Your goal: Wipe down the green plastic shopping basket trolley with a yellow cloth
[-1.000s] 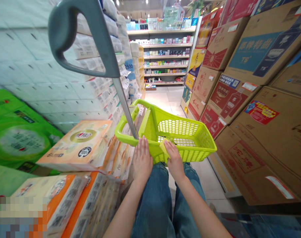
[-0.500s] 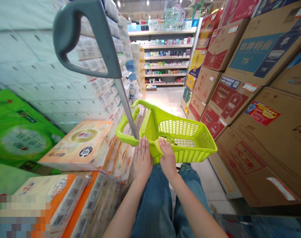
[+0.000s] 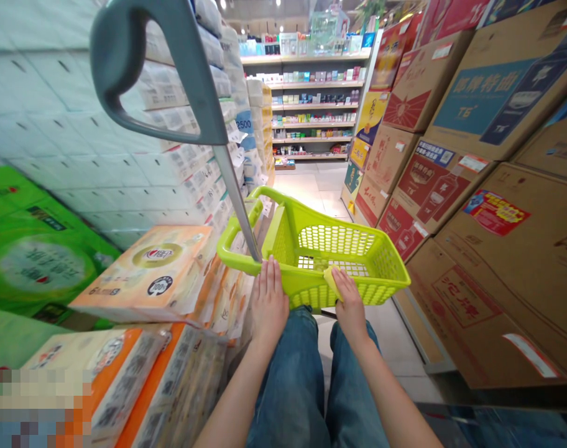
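A lime-green shopping basket (image 3: 293,287) with a slotted body stands in front of my knees. Its long metal pole (image 3: 239,205) rises to a grey looped handle (image 3: 209,93) at the upper left. My left hand (image 3: 269,302) lies on the near rim beside the foot of the pole, fingers stretched out and close together. Farther right along the same rim, my right hand (image 3: 351,308) is closed on a folded yellow cloth (image 3: 332,281), pressed against the rim. The basket's bottom shows through its slots, and my left thumb is hidden.
Packs of tissue paper (image 3: 148,267) are stacked close on the left, below a wall of white packs (image 3: 78,143). Stacked cardboard cartons (image 3: 488,267) line the right side. A tiled aisle (image 3: 306,183) leads to stocked shelves (image 3: 311,109) at the back.
My right hand has slid to the right along the near rim with the yellow cloth. My left hand and the basket have stayed in place.
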Available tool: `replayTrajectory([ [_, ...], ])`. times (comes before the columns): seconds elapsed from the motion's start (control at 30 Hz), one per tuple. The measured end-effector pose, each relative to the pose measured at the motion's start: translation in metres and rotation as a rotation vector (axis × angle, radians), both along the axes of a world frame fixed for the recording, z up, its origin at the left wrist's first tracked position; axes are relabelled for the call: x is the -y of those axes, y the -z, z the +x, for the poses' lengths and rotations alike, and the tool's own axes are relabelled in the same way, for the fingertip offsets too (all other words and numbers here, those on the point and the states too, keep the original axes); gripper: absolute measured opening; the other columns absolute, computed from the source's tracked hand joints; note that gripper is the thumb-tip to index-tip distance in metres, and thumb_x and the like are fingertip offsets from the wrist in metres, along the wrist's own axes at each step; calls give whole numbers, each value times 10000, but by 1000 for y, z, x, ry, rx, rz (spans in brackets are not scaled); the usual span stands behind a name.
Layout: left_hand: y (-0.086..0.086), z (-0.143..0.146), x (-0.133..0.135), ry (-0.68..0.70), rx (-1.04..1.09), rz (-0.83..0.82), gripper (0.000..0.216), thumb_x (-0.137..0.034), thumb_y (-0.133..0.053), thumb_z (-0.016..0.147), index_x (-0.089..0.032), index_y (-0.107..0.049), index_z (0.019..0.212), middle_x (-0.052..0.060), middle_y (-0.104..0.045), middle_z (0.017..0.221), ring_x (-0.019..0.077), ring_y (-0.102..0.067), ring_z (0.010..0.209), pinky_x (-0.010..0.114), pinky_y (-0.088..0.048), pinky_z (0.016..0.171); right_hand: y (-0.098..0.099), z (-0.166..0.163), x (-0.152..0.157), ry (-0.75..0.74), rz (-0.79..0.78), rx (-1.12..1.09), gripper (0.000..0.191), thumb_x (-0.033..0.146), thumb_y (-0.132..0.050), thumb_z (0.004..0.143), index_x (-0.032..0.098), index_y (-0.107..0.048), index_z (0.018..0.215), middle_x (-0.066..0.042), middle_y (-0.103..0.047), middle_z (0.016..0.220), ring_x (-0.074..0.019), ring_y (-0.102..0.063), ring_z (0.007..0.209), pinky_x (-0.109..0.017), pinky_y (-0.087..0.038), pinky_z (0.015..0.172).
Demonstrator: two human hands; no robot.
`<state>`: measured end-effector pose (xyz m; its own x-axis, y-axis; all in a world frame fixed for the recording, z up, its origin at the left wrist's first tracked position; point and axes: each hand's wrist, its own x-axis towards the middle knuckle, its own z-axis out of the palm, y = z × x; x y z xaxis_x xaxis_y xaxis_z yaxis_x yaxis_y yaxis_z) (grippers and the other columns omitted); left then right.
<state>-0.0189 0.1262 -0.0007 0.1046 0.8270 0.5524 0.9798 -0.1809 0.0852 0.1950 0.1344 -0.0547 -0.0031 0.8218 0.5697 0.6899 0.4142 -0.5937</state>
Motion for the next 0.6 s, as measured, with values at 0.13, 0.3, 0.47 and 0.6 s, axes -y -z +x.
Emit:
replayTrajectory([
  [0.13, -1, 0, 0, 1, 3, -3, 856, -108, -489, 835, -64, -75, 1583, 159, -235, 1641, 264, -167, 1535, 455, -267, 1223, 3, -1, 3, 98, 5, -37, 932, -74, -346, 641, 248, -413, 1513, -49, -509, 1506, -203, -363, 1466, -525, -287, 1232],
  [0.3, 1, -1, -1, 4, -1, -3, 816, -124, -480, 863, -60, -97, 1580, 164, -242, 1638, 258, -153, 1538, 452, -269, 1223, -26, -68, -8, -26, -23, -79, 916, -77, -342, 610, 197, -479, 1474, -63, -532, 1488, -181, -378, 1457, -473, -287, 1244],
  [0.47, 5, -3, -1, 10, -29, 33, 733, -103, -410, 906, -74, -123, 1580, 160, -235, 1640, 254, -153, 1537, 455, -278, 1219, -51, -111, -21, -234, -15, -77, 913, -74, -354, 598, 169, -484, 1469, -77, -516, 1501, -173, -385, 1454, -449, -273, 1249],
  [0.6, 3, -2, -1, 13, -12, 22, 749, -120, -435, 898, -65, -127, 1578, 160, -244, 1637, 253, -158, 1537, 444, -270, 1224, -45, -99, -18, -246, 9, -71, 951, -84, -356, 611, 223, -423, 1508, -59, -500, 1516, -173, -382, 1456, -469, -280, 1245],
])
